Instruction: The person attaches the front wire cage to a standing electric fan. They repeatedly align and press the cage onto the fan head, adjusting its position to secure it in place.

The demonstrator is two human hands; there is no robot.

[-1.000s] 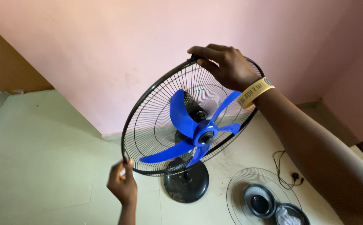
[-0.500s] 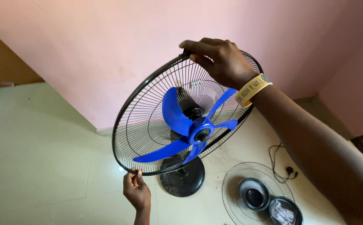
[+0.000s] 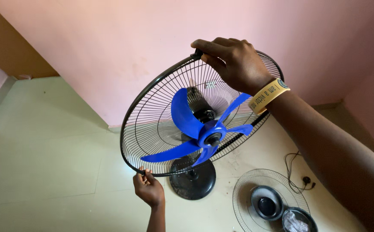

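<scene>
We hold a black wire rear guard [image 3: 152,129] around a blue fan blade [image 3: 204,133], above the round base [image 3: 194,180] on the floor [image 3: 45,154]. Right hand [image 3: 234,64] fingers clench its top rim, left hand [image 3: 149,189] fingers grip the bottom. Tilting might topple the fan. One blade, one loose front guard [image 3: 255,189].
</scene>
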